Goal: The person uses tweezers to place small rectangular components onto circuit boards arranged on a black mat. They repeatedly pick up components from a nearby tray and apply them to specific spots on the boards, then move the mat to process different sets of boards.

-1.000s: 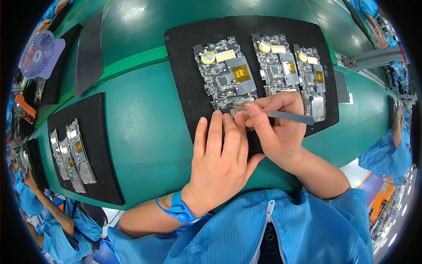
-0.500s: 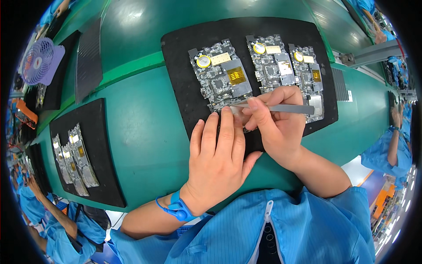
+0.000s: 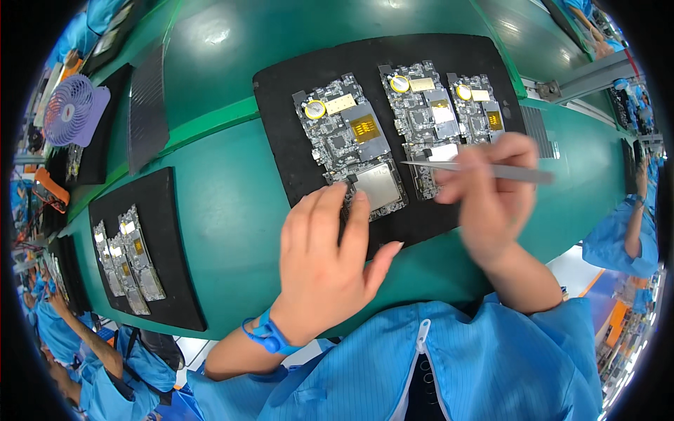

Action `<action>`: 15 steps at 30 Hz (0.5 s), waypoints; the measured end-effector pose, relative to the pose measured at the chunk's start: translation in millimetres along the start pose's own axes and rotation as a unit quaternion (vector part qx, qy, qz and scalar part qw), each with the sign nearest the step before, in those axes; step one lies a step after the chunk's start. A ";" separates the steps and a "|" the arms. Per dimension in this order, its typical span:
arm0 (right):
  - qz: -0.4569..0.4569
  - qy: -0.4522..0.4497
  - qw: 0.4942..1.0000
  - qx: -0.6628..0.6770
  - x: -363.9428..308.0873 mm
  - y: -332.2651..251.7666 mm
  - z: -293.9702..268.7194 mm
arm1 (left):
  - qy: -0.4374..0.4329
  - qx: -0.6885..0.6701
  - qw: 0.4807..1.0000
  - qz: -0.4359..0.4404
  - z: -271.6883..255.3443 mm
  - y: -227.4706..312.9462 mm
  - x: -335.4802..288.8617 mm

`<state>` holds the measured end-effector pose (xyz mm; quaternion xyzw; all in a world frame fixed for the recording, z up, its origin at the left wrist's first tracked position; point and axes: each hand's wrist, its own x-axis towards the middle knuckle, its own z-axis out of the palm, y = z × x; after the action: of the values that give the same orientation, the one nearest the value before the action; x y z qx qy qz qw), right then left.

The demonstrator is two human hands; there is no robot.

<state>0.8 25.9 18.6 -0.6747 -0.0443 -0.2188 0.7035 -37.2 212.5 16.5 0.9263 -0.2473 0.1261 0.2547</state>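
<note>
Three circuit boards lie side by side on a black mat [image 3: 277, 140]. On the left board [image 3: 335, 144], a round yellow-rimmed coin cell, an amber tape patch and a silver shield show. The fingertips of my left hand [image 3: 316, 245] rest at that board's lower left corner, covering it; the fingers are apart and grip nothing. My right hand [image 3: 491, 203], slightly blurred, pinches grey pointed tweezers [image 3: 526, 173]. Their tip points left, over the lower part of the middle board [image 3: 407, 109]. The hand hides much of the lower half of the right board [image 3: 474, 109].
At the left, a second black mat [image 3: 172, 245] holds several more boards [image 3: 133, 259]. Behind it are a dark ribbed sheet [image 3: 147, 105] and a purple fan [image 3: 74, 112]. A metal bracket [image 3: 590, 78] stands at the far right. Other people in blue work along both sides.
My right hand with the tweezers has moved right, away from the left board. My left hand has drawn back slightly down and left, uncovering that board's silver shield.
</note>
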 end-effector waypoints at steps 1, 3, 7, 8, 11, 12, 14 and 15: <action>0.047 0.026 0.999 -0.005 7.4 -18.4 -11.1 | 0.014 -0.004 1.000 -0.011 -5.4 -1.9 -5.9; 0.000 0.067 0.996 -0.056 30.0 -22.3 -67.2 | 0.014 -0.027 0.996 -0.086 -18.9 -7.2 -11.9; 0.191 0.060 0.973 -0.113 75.9 -23.1 -179.3 | 0.005 -0.298 0.891 -0.342 -33.9 -22.9 -17.7; 0.232 0.092 0.953 -0.173 81.2 -24.4 -190.0 | 0.009 -0.377 0.851 -0.365 -36.0 -28.1 -15.8; 0.350 -0.013 0.912 -0.214 84.2 -24.0 -195.1 | 0.010 -0.512 0.747 -0.424 -44.4 -38.8 -6.5; 0.378 -0.022 0.902 -0.206 85.1 -24.3 -190.2 | 0.002 -0.516 0.740 -0.431 -40.7 -44.9 -5.3; 0.380 -0.063 0.905 -0.180 85.0 -12.7 -182.6 | -0.001 -0.509 0.750 -0.422 -31.2 -50.0 -4.8; 0.380 -0.067 0.900 -0.201 85.8 -8.3 -177.9 | 0.000 -0.501 0.765 -0.405 -26.3 -50.0 -5.0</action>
<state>33.5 -167.7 41.7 -0.7803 0.2138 0.1067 0.5780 -18.1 265.8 16.3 0.6812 0.1228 -0.1301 0.7099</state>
